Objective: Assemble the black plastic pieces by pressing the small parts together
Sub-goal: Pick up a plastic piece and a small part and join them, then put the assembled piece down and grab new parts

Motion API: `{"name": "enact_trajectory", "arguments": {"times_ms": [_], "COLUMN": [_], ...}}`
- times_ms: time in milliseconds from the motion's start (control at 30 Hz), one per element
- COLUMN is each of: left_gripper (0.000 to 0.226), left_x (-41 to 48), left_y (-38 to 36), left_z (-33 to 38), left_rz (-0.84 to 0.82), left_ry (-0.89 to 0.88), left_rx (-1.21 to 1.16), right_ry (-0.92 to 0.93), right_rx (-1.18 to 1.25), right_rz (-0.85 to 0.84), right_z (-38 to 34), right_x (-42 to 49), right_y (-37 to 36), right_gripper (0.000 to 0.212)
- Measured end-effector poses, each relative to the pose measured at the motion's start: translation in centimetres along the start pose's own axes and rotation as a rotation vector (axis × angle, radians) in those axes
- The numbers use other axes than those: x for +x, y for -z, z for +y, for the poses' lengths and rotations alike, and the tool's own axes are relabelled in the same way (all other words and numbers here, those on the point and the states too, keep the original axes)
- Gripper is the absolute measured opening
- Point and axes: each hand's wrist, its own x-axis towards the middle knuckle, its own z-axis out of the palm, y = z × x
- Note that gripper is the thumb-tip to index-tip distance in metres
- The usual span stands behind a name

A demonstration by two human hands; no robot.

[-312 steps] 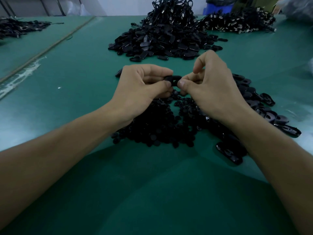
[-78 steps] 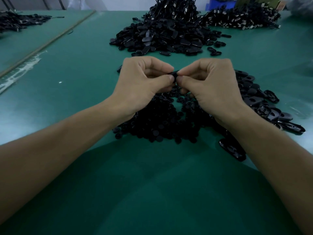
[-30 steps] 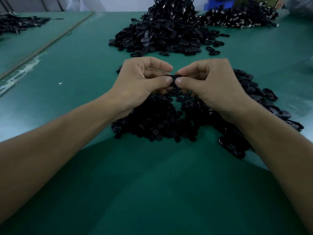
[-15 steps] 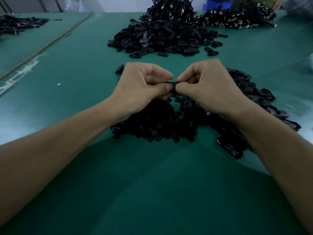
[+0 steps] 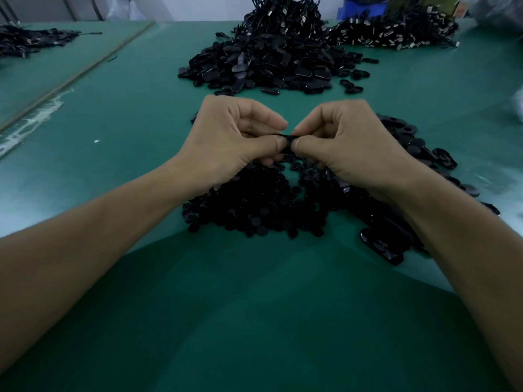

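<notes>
Small flat black plastic piece (image 5: 289, 139), mostly hidden, pinched between left hand (image 5: 226, 142) and right hand (image 5: 348, 142), both grips curled tight

No legible text anywhere

Table mat (image 5: 254, 321) is plain dark green, whitish streaks (image 5: 31, 120) at 9 o'clock. Small piece (image 5: 287, 139) at ctr, round-parts pile (image 5: 254, 213) at 6, oval pieces (image 5: 410, 142) at 3 & heap (image 5: 268, 60) at 12 are all black. Far pile (image 5: 396, 35) at 1 is black w/ silver flecks; bin (image 5: 359, 8) behind it blue.
</notes>
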Motion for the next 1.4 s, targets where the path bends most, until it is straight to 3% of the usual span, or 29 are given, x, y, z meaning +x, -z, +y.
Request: {"name": "enact_trajectory", "arguments": {"times_ms": [867,1033,1167,1267,1400], "left_gripper": [0.017,0.014,0.015,0.024,0.028], "left_x": [0.4,0.8,1.5,1.8,1.9], "left_y": [0.4,1.0,2.5,3.3,4.1], "left_z": [-0.5,-1.1,-2.3,-3.1,-3.7], "left_rz": [-0.031,0.117,0.286,0.366,0.408], "left_ry": [0.014,0.062,0.11,0.117,0.107], "left_rx": [-0.018,-0.008,0.012,0.103,0.219], "right_ry": [0.042,0.071,0.017,-0.042,-0.043], "right_rx": [-0.05,-0.271,-0.539,-0.566,-0.556], "right_rz": [-0.008,-0.029,-0.218,-0.315,-0.3], "right_z": [-0.1,0.2,0.6,0.7,0.9], "right_x": [-0.1,0.0,0.0,-0.1,0.0], "right_y": [-0.1,0.6,2.0,2.8,2.8], "right_gripper": [0.005,0.022,0.037,0.048,0.041]}}
